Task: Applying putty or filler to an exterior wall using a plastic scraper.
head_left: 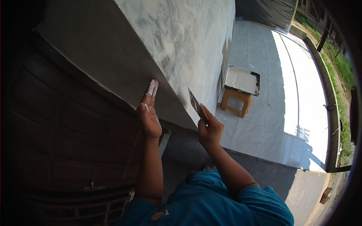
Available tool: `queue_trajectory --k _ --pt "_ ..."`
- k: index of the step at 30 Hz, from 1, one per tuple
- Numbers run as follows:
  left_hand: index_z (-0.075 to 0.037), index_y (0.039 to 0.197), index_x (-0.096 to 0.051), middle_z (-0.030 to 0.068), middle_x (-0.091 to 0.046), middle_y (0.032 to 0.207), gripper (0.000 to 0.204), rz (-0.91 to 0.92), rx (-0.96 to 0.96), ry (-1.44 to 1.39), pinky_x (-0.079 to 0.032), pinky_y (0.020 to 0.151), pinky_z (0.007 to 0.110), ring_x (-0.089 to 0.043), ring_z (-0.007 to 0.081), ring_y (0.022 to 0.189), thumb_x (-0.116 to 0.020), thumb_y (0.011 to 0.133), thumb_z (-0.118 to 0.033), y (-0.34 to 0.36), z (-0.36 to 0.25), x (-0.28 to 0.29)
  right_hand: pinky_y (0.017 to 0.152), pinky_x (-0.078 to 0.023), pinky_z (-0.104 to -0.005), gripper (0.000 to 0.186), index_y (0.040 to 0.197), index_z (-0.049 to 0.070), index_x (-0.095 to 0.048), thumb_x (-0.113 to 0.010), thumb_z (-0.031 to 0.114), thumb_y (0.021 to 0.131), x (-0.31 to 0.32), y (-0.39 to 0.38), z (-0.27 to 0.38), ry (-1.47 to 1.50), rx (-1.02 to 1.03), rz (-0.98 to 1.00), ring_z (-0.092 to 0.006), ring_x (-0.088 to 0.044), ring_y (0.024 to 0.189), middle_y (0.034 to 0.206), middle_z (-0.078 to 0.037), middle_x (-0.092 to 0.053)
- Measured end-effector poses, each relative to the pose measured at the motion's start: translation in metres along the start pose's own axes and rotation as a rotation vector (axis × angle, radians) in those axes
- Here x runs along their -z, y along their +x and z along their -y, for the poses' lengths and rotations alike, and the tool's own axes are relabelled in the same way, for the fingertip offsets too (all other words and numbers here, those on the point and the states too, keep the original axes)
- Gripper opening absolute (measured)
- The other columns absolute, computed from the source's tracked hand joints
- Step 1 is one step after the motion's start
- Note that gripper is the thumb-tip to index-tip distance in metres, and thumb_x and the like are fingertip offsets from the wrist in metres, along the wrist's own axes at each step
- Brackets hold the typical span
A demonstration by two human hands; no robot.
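Note:
My right hand [210, 130] is closed round the handle of a putty knife [194, 102]. The blade lies at the wall's patchy white-and-grey face [177, 45], close to the corner edge. On the other side of that corner, my left hand [151, 115] is held up with its fingers stretched out, next to the shaded side of the wall [102, 49]. White paste coats its fingertips and specks the palm. Whether that hand touches the wall I cannot tell.
A black-rimmed tray [249, 92] of white paste sits on a brown plastic stool [246, 107] to the right. Grey floor tiles [260, 124] spread there, partly sunlit, up to a low kerb [319, 75]. A dark panelled door [75, 124] stands at left, and a dark sheet [264, 13] hangs far off.

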State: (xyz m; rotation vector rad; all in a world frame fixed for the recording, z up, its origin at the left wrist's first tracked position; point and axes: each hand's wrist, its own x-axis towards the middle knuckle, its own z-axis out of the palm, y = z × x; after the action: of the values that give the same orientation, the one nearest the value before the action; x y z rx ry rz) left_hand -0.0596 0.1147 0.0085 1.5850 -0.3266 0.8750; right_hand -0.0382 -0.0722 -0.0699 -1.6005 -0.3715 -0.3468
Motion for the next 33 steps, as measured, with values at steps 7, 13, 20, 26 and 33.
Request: queue_trajectory --k 7,13,20,26,33 --pt "0.013 0.152 -0.042 0.0305 -0.044 0.159 0.074 -0.094 0.068 -0.028 -0.021 0.13 0.045 -0.039 0.0392 0.152 -0.025 0.112 -0.046 -0.007 0.008 0.001 0.09 -0.06 -0.0332 0.049 0.135 0.005 -0.069 -0.065 -0.001 0.087 -0.056 0.032 0.021 -0.124 0.301 -0.012 -0.0263 -0.078 0.105 0.121 -0.024 -0.075" --pt "0.013 0.154 -0.04 0.03 -0.041 0.161 0.076 -0.255 0.169 -0.582 -0.019 0.131 0.045 -0.036 0.0386 0.154 -0.024 0.112 -0.049 -0.012 0.007 -0.003 0.091 -0.06 -0.0353 0.05 0.134 0.007 -0.071 -0.064 -0.008 0.086 0.0 -0.016 0.012 -0.101 0.087 0.063 -0.0289 -0.077 0.108 0.118 -0.019 -0.077" --pt "0.013 0.154 -0.04 0.0288 -0.041 0.162 0.076 -0.048 0.073 -0.081 -0.02 0.13 0.046 -0.036 0.0384 0.154 -0.025 0.112 -0.049 -0.008 0.009 0.002 0.103 -0.057 -0.0426 0.058 0.14 0.004 -0.064 -0.067 -0.007 0.084 -0.042 0.028 -0.019 -0.094 0.466 0.058 -0.0353 -0.068 0.125 0.137 -0.022 -0.067" --pt "0.012 0.153 -0.042 0.0274 -0.044 0.16 0.075 0.011 -0.009 -0.067 -0.023 0.13 0.048 -0.039 0.0398 0.152 -0.027 0.113 -0.049 -0.003 0.005 0.001 0.106 -0.056 -0.0441 0.045 0.126 0.0 -0.073 -0.07 -0.012 0.083 -0.009 -0.007 -0.024 -0.131 0.476 -0.003 -0.0377 -0.069 0.122 0.125 -0.023 -0.073" --pt "0.011 0.154 -0.042 0.0269 -0.041 0.162 0.078 -0.056 0.111 -0.093 -0.018 0.131 0.048 -0.034 0.0382 0.155 -0.022 0.111 -0.051 -0.01 0.005 0.0 0.108 -0.056 -0.0449 0.044 0.128 0.002 -0.071 -0.071 -0.007 0.086 -0.034 0.039 -0.033 -0.29 0.721 0.201 -0.0372 -0.069 0.124 0.131 -0.021 -0.071"
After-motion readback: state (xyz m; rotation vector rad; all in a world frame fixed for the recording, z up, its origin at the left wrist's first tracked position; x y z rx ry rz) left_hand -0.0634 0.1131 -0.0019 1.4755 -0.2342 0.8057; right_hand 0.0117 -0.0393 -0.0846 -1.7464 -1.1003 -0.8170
